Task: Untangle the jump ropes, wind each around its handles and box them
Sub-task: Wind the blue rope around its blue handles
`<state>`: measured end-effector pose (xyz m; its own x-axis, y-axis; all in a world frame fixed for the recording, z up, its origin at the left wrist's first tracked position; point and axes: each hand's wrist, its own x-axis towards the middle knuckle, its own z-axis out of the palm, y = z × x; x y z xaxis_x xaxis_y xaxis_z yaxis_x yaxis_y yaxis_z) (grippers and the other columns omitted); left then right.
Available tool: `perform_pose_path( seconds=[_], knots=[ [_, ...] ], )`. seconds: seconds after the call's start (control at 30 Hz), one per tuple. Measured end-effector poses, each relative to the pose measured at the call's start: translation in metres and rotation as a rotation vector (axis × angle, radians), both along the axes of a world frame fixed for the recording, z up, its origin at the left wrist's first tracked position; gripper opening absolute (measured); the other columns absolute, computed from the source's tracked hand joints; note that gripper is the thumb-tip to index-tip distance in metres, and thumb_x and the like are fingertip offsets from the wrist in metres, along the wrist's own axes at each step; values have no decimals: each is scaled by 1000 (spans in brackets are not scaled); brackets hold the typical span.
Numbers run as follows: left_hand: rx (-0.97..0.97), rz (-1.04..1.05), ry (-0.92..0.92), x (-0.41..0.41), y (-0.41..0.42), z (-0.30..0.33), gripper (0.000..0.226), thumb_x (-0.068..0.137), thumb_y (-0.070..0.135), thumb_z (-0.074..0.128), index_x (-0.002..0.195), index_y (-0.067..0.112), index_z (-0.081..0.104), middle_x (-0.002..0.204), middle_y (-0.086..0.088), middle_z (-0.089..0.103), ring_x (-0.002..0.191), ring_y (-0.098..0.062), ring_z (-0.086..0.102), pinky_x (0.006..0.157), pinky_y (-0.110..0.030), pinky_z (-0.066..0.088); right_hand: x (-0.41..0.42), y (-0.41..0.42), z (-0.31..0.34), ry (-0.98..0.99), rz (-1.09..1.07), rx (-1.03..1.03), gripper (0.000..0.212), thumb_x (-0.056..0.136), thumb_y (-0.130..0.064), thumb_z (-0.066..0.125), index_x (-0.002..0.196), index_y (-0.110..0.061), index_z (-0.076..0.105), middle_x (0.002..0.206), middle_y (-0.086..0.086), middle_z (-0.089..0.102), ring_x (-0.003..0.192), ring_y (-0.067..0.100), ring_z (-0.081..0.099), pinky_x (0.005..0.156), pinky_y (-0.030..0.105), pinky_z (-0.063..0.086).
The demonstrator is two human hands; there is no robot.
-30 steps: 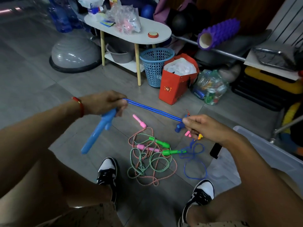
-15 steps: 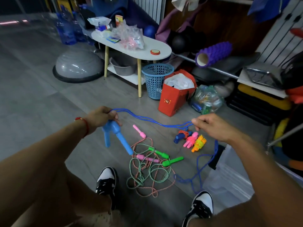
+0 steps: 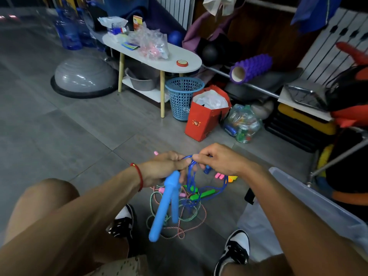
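My left hand (image 3: 165, 167) grips the tops of two blue jump-rope handles (image 3: 162, 208), which hang down toward the floor. Right beside it, my right hand (image 3: 217, 159) pinches folded loops of the blue rope (image 3: 211, 189) that dangle below both hands. On the floor under them lies a tangle of green and red-white ropes (image 3: 179, 220) with green handles (image 3: 202, 195) and pink handles partly hidden. Small wound ropes, pink (image 3: 219, 175) and orange (image 3: 233, 178), peek out beneath my right wrist. A clear plastic box (image 3: 310, 198) stands at the right.
My two black-and-white shoes (image 3: 124, 220) flank the rope pile. Behind it stand a red paper bag (image 3: 203, 120), a blue mesh basket (image 3: 182, 96), a white oval table (image 3: 187, 60), a grey balance dome (image 3: 83, 76) and a purple foam roller (image 3: 251, 67).
My hands came together from far apart. The stretched blue rope is now folded into hanging loops between them, and the blue handles swung to hang straight down.
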<state>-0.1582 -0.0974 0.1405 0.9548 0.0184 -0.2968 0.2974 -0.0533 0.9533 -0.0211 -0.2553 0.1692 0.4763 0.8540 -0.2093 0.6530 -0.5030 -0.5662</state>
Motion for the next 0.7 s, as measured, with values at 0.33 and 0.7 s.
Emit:
perform_pose_path(
  seconds=[0.33, 0.7],
  knots=[
    [491, 528, 21, 22, 97, -25, 37, 106, 28, 48, 73, 16, 60, 45, 3, 61, 47, -15, 53, 52, -27, 41, 16, -56, -51, 457, -209, 77, 43, 109, -37, 37, 72, -15, 47, 56, -2, 47, 62, 20, 61, 70, 24, 49],
    [608, 599, 284, 0, 93, -79, 17, 92, 4, 58, 82, 4, 72, 72, -21, 70, 84, -33, 70, 77, -39, 55, 18, -66, -56, 135, -188, -87, 46, 103, -50, 43, 79, -16, 62, 60, -6, 46, 49, 5, 39, 55, 24, 37]
  ],
)
